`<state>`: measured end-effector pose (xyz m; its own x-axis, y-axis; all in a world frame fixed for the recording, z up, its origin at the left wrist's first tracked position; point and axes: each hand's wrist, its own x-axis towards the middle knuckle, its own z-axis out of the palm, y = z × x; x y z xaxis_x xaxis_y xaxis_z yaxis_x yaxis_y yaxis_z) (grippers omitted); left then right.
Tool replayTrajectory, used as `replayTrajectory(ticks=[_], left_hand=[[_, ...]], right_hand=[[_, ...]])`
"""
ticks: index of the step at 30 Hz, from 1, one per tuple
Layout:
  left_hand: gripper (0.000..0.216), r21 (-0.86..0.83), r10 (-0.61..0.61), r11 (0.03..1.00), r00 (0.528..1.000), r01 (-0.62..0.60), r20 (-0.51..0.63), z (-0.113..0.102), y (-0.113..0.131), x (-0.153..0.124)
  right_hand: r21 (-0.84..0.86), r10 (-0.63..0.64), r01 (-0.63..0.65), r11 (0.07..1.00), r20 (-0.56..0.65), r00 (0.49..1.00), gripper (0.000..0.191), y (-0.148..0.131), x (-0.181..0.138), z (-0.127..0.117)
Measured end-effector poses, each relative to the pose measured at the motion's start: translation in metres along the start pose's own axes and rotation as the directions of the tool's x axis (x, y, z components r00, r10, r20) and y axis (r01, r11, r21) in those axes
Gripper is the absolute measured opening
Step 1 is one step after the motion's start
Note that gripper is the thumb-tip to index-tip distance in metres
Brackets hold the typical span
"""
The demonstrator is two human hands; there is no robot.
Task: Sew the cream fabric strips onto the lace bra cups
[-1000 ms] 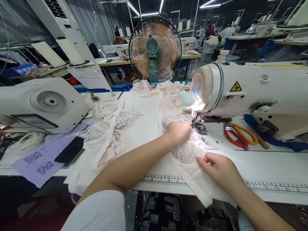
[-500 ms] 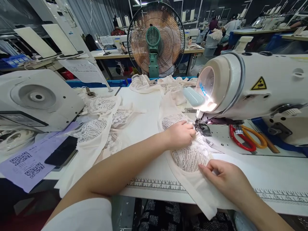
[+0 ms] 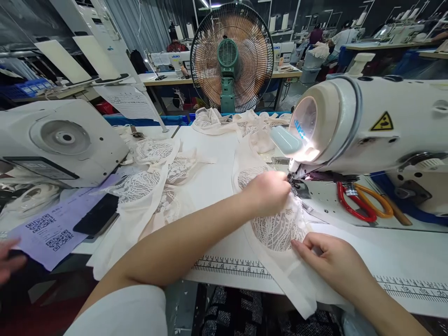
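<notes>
A cream lace garment piece lies under the presser foot of a white sewing machine. My left hand rests on the lace just left of the needle, fingers curled and pinching the fabric at the foot. My right hand presses the near edge of the same piece against the table, fingers bent and gripping the cloth.
More lace pieces are heaped at left and behind. Red and orange scissors lie on the machine bed. A second machine, a phone, a lilac QR sheet and a fan stand around. Another person's fingers show at far left.
My left hand has shifted slightly toward the presser foot. Another person's fingers have come in at the left edge. The view has moved a little.
</notes>
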<state>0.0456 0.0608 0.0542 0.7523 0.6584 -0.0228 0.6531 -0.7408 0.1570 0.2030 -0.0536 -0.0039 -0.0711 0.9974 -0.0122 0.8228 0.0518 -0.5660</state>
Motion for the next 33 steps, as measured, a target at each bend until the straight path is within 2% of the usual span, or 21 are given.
replayTrajectory(ticks=[3,5,8,12,17,24,29,33], left_hand=[[0.022,0.148,0.26,0.955,0.966,-0.258,0.002,0.018,0.016,-0.009],[0.029,0.267,0.349,0.904,0.937,-0.334,-0.011,0.035,0.021,-0.015],[0.049,0.344,0.303,0.903,0.949,-0.257,-0.086,0.051,0.02,-0.019],[0.057,0.223,0.164,0.964,0.984,-0.144,-0.074,0.048,0.016,-0.018],[0.061,0.145,0.138,0.98,0.99,-0.133,-0.028,0.038,0.013,-0.014],[0.062,0.116,0.133,0.985,0.99,-0.128,-0.038,0.043,0.008,-0.004],[0.058,0.055,0.095,0.994,0.99,-0.089,-0.109,0.046,0.008,-0.003],[0.057,0.085,0.124,0.99,0.986,-0.115,-0.108,0.045,0.008,-0.004]], right_hand=[[0.013,-0.018,0.018,1.0,-0.001,1.0,0.047,0.0,0.0,0.001],[0.012,-0.027,0.027,1.0,-0.014,1.0,0.047,0.001,0.0,0.001],[0.011,-0.051,0.052,0.999,-0.037,0.998,0.047,0.001,-0.002,0.001],[0.015,-0.065,0.065,0.998,-0.028,0.998,0.045,0.002,-0.002,0.0],[0.013,-0.048,0.049,0.999,-0.024,0.999,0.045,0.004,0.0,-0.001],[0.045,-0.007,0.007,0.999,0.004,1.0,0.045,0.004,0.009,-0.006],[0.051,0.018,-0.019,0.999,0.016,1.0,0.044,0.004,0.011,-0.008],[0.061,0.028,-0.031,0.998,0.06,0.998,0.045,0.004,0.012,-0.011]])
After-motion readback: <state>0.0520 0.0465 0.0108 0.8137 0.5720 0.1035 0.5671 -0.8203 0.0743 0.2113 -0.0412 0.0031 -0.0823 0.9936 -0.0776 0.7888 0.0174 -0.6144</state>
